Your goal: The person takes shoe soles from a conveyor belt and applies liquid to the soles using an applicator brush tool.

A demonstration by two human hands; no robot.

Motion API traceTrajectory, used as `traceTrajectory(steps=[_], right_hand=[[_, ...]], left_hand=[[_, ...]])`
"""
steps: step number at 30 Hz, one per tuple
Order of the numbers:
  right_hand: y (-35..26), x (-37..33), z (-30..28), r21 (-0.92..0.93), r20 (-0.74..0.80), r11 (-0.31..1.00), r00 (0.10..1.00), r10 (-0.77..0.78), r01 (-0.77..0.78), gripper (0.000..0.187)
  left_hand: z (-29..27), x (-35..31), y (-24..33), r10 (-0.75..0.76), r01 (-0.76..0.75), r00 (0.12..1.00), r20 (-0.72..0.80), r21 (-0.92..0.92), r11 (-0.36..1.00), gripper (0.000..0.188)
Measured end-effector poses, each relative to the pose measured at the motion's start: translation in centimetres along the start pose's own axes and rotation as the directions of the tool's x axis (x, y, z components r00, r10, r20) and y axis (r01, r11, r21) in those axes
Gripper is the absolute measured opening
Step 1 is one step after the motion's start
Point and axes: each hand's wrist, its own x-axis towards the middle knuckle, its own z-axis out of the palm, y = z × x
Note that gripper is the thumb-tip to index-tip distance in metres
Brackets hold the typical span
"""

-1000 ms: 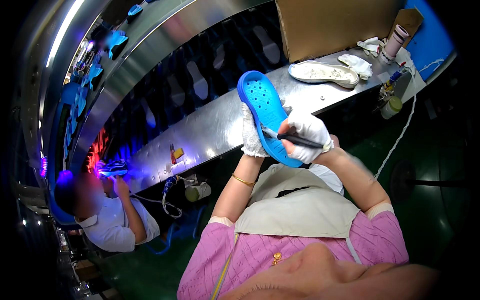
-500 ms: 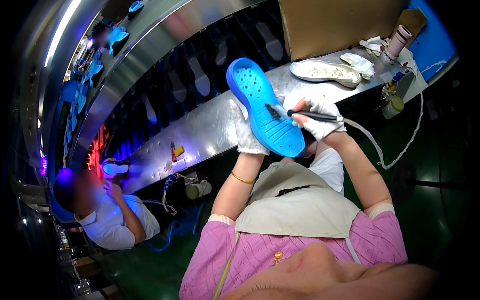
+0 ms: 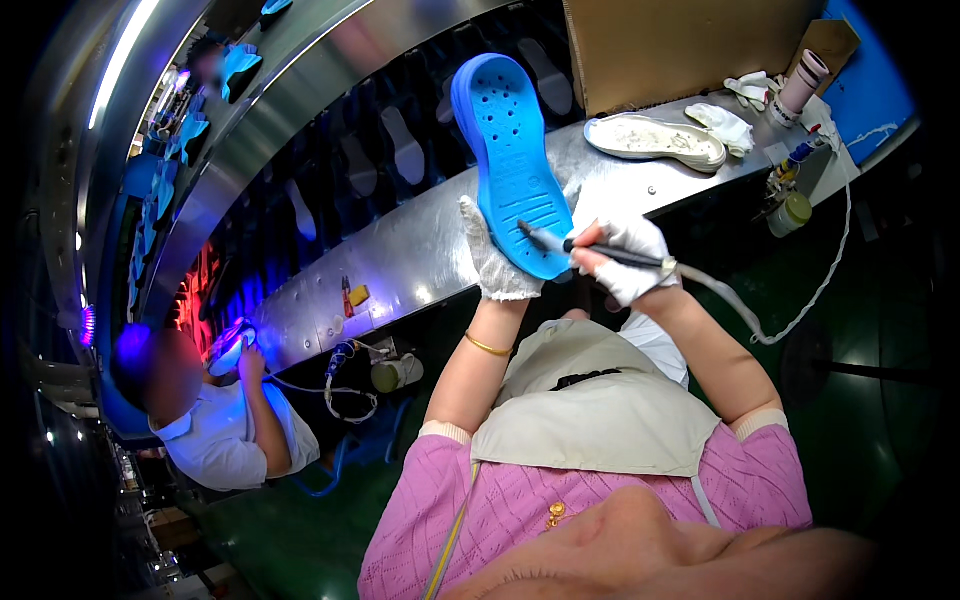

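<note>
A bright blue shoe sole [image 3: 518,165] with small round holes and ridges stands tilted above the steel bench's front edge. My left hand [image 3: 500,268], in a white glove, is closed on its lower left side; part of the fingers is hidden behind the sole. In my right hand [image 3: 632,262], gloved with bare fingertips, is a brush [image 3: 620,256] with a dark handle, held in a pinch. Its blurred bristles meet the ridged lower part of the sole. From the back of the brush a pale hose [image 3: 725,295] runs off to the right.
A cream sole [image 3: 655,140] and a white glove [image 3: 722,128] lie on the steel bench [image 3: 400,245], near a pink cylinder [image 3: 800,88]. Cardboard [image 3: 690,50] stands behind. Dark racks hold several soles. At left, a co-worker [image 3: 235,430] handles another blue sole [image 3: 230,350].
The blue sole has shifted up and left and turned more upright. My brush has moved down and left onto the ridges. The co-worker's sole has tilted.
</note>
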Motion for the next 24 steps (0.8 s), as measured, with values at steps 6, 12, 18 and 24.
traceTrajectory(steps=[6, 12, 18, 24], right_hand=[[0.3, -0.1, 0.0, 0.177, 0.174, 0.952, 0.96, 0.218, -0.248, 0.011], [0.4, 0.1, -0.7, 0.049, 0.264, 0.999, 0.964, -0.011, -0.001, 0.013], [-0.3, 0.6, -1.4, 0.198, 0.13, 0.968, 0.983, 0.132, -0.156, 0.008], [0.1, -0.3, -1.1, 0.233, 0.289, 0.939, 0.94, 0.181, -0.253, 0.012]], left_hand=[[-0.1, 0.5, 0.7, -0.012, 0.013, 1.0, 0.026, -0.051, 0.999, 0.082], [0.5, 1.1, 1.4, -0.036, 0.034, 0.998, 0.042, 0.027, 0.999, 0.084], [0.9, 1.6, 2.3, -0.105, 0.101, 0.991, 0.085, 0.039, 0.994, 0.085], [0.6, 2.6, 4.0, -0.224, 0.236, 0.963, 0.147, -0.072, 0.969, 0.083]])
